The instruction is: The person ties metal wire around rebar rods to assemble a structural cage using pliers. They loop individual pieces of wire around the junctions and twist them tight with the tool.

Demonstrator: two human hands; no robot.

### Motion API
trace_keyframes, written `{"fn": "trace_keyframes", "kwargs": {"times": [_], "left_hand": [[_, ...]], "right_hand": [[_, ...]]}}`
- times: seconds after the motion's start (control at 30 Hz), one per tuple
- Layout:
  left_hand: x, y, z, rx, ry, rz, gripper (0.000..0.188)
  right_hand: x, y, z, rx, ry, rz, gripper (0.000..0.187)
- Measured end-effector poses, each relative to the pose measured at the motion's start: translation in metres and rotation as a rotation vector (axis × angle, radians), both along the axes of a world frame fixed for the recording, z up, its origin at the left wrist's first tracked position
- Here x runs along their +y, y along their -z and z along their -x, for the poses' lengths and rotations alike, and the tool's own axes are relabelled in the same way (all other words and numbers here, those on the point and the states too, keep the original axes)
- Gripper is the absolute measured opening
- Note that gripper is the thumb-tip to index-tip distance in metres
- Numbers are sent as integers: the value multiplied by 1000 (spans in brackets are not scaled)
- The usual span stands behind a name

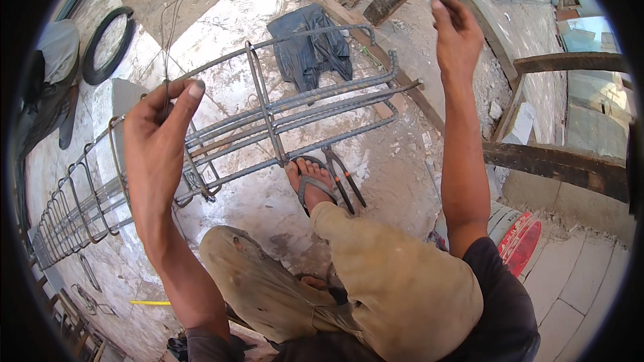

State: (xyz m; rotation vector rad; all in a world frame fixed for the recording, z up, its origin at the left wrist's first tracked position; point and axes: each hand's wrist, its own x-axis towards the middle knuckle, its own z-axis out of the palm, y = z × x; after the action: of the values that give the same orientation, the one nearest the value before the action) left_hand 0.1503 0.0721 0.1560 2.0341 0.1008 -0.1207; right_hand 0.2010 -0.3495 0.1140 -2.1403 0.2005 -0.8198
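Observation:
My raised left hand (pixel 157 121) pinches a few thin tie wires (pixel 169 47) between thumb and fingers; their long ends stand up and away. Beyond and beneath that hand lies a long rebar cage (pixel 268 117) with square stirrups, its bar ends hooked at the right. Held up at the far right, my right hand (pixel 459 40) has its fingers curled toward the thumb; anything in them is too small to make out. Pincers (pixel 343 179) with black and orange handles lie beside my sandalled foot (pixel 312 181), close to the cage's near bar.
A black plastic bag (pixel 308 47) lies beyond the cage. At the far left is a black coil (pixel 107 45). Wooden beams (pixel 557 167) cross the right side, above a red and white container (pixel 518 241). Loose stirrups (pixel 88 273) lie at lower left.

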Motion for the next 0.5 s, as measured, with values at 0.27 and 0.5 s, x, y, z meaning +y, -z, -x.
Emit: {"fn": "trace_keyframes", "kwargs": {"times": [0.27,0.5], "left_hand": [[-3,13,111,534,121,56,35],[-7,29,98,354,-21,-187,39]], "right_hand": [[37,86,163,790,74,-919,61],[60,91,147,723,-92,-1264,38]]}}
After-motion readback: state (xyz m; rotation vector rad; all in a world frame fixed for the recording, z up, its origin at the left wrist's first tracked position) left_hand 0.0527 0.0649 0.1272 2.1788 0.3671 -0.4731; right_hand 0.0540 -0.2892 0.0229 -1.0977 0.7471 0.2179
